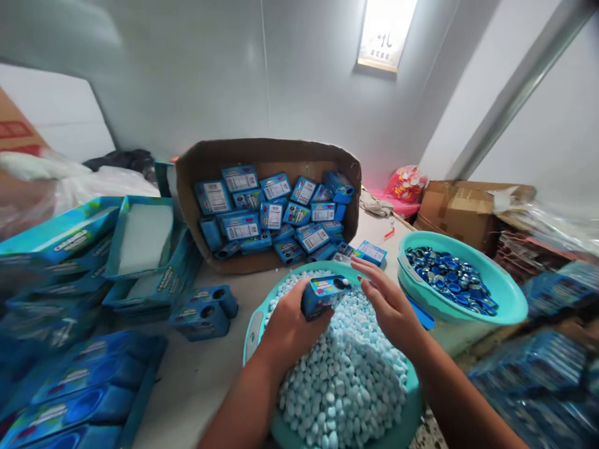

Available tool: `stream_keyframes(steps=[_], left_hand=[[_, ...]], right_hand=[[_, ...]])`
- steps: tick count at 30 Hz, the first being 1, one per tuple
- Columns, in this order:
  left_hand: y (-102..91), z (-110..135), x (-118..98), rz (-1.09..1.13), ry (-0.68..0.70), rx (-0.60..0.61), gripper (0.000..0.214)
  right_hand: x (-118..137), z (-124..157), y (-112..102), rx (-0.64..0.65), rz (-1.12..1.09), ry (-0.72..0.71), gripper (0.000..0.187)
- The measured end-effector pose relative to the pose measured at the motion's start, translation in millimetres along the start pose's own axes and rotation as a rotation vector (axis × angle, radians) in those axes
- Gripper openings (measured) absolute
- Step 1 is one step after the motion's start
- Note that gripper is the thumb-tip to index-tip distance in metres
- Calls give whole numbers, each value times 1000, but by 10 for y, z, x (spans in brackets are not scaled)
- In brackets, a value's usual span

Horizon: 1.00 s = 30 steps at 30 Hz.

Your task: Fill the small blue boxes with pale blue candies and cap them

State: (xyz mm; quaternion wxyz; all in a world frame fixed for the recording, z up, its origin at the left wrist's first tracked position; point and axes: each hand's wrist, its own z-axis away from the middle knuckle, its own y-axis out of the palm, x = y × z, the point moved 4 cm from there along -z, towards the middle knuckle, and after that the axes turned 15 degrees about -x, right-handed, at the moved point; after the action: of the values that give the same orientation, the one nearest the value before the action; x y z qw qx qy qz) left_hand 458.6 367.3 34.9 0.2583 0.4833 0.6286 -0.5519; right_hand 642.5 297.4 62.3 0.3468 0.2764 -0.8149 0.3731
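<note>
A small blue printed candy box [322,292] with a dark round hole in its top is gripped in my left hand [297,318], above a turquoise basin [255,330]. Pale blue oval candies [341,380] fill this basin in a heap. A few whitish candies show at the box's hole. Just right of the box, my right hand [386,299] is open over the candies, its fingers stretched out and nothing seen in them. Its palm side is partly hidden.
Behind the basin, a cardboard carton [269,153] lies on its side with several blue boxes. At right stands a turquoise bowl [508,293] of shiny blue lids [452,280]. Blue display trays [140,243] are stacked at left, near a pair of holed boxes [203,312].
</note>
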Motion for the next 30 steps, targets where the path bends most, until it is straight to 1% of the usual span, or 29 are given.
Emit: stream_keyframes(steps=[1, 2, 4, 5, 6, 8, 10, 11, 14, 17, 22, 26, 27, 30], left_hand=[[-2, -4, 12, -4, -27, -12, 47], [-4, -8, 21, -1, -46, -22, 47], [-8, -18, 26, 22, -61, -32, 45], [-8, -22, 26, 39, -63, -28, 43], [-8, -25, 26, 54, -68, -20, 42], [-11, -27, 26, 68, -78, -11, 42], [-17, -25, 23, 74, -80, -9, 40], [-20, -22, 20, 77, -79, -9, 39], [-29, -16, 16, 85, -76, -11, 39], [-33, -14, 15, 97, -57, -18, 42], [-17, -24, 21, 96, -38, -22, 41], [-22, -32, 39, 57, -60, -45, 34], [-25, -32, 41, 57, -61, -51, 33], [-34, -28, 42, 82, -62, -60, 31]], right_hand=[[-70, 9, -18, 60, 148, 14, 49], [-134, 29, -15, 154, 304, 30, 54], [-215, 108, 41, 389, 534, 45, 65], [-224, 156, 86, 490, 584, 45, 70], [-216, 202, 135, 565, 598, 41, 76], [-172, 274, 231, 644, 571, 34, 84], [-130, 314, 296, 661, 531, 39, 91], [-112, 322, 313, 657, 507, 41, 91], [-76, 313, 321, 617, 428, 51, 76], [-70, 276, 327, 596, 401, 46, 64], [-150, 196, 394, 589, 385, 55, 59], [-259, 149, 439, 520, 362, 105, 28], [-282, 142, 449, 512, 341, 111, 24], [-326, 116, 458, 497, 256, 107, 20]])
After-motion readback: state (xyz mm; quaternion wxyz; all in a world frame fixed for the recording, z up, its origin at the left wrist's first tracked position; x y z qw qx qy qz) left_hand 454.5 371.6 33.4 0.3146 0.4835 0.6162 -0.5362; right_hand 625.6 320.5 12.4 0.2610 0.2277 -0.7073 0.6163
